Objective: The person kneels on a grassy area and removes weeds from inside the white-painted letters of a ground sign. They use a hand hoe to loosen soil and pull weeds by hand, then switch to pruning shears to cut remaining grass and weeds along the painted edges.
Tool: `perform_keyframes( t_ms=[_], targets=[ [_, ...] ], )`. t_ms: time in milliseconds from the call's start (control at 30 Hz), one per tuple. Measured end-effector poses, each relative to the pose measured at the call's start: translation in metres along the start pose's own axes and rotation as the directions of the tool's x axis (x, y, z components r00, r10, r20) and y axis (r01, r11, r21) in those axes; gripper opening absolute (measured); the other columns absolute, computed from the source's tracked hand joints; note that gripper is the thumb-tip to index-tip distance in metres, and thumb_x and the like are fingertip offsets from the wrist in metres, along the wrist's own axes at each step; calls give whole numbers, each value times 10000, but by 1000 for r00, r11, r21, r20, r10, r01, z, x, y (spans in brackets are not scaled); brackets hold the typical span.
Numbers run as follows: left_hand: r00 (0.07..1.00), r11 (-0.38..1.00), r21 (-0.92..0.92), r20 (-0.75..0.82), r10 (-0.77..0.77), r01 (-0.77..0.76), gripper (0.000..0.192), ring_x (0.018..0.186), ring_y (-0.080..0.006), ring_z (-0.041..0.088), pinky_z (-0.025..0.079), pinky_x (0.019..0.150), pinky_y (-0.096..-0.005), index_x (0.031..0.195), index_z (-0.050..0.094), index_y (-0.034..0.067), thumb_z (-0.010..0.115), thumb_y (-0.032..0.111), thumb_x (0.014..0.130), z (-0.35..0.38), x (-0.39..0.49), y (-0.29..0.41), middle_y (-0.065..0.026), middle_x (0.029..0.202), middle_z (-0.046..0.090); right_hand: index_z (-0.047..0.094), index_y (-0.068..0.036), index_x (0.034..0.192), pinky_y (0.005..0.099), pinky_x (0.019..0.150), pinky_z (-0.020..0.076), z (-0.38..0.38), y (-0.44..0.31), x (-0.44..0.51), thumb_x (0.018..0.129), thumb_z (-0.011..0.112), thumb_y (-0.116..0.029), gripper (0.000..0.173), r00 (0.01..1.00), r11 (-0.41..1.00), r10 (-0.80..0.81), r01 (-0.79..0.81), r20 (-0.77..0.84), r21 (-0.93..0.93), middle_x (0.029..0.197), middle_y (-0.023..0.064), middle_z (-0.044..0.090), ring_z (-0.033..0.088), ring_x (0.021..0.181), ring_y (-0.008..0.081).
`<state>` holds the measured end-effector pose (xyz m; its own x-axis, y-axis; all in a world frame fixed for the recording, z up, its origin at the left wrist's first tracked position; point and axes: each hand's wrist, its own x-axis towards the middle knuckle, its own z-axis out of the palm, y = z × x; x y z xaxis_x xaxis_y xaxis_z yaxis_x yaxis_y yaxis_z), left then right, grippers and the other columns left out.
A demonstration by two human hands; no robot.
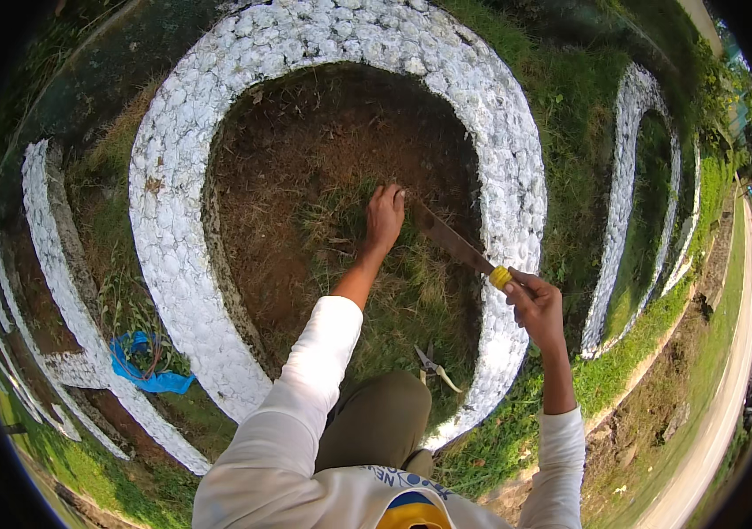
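My right hand [538, 307] is closed around the yellow-wrapped handle of a machete [452, 241], whose dark, rusty blade points up and left over the soil. To the left of the blade tip, my left hand [386, 215] reaches down at the edge of a grass patch [409, 291], its fingers bent together; whether they pinch any grass cannot be seen. Both hands are within or over a large white-painted stone ring [177, 165] that encloses bare brown soil [270, 159] and grass. Pruning shears [436, 368] with pale handles lie on the grass beside my knee.
A blue plastic bag [151, 364] with cut plants lies outside the ring at left, near a white-painted stone letter shape [65, 264]. Another white outline [620, 198] stands at right. Grassy slope and a pale road [726, 397] run along the far right.
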<state>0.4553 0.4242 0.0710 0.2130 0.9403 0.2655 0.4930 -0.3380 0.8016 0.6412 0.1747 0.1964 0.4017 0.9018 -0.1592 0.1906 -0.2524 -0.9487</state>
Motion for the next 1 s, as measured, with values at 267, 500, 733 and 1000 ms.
perform_keyframes(
  t_ms=[267,500,733,1000],
  targets=[
    [971,908,410,238,-14,-87,191,847,-405,626,510,697,-514,1034,539,-21,528,133,923,9,10,3,-234,963,604,641,56,1103,184,468,382,-32,-122,-56,837,701,-95,312,988,962,-95,59,-125,-265,761,67,678,502,555,19],
    [985,996,87,172,13,-29,120,840,-397,613,491,670,-511,983,547,0,494,92,926,6,10,-14,-221,927,602,627,43,1134,246,539,451,56,-29,39,864,669,-167,344,969,903,-238,195,-67,-382,787,111,691,555,583,84],
    [910,799,437,217,353,-413,302,1313,-347,308,279,1030,-546,1181,559,125,517,290,931,-23,-6,-15,-118,1367,412,597,-44,953,243,497,360,34,108,-40,801,621,-52,154,952,986,153,-167,263,29,697,-62,495,406,569,38],
    [973,913,362,-194,-125,190,507,1403,-389,88,64,1081,-680,1408,390,246,433,467,955,-60,29,-47,-83,1527,174,505,-82,811,440,627,470,55,160,-98,684,643,-126,193,998,768,24,13,50,-641,676,135,554,586,698,360]
  ],
)
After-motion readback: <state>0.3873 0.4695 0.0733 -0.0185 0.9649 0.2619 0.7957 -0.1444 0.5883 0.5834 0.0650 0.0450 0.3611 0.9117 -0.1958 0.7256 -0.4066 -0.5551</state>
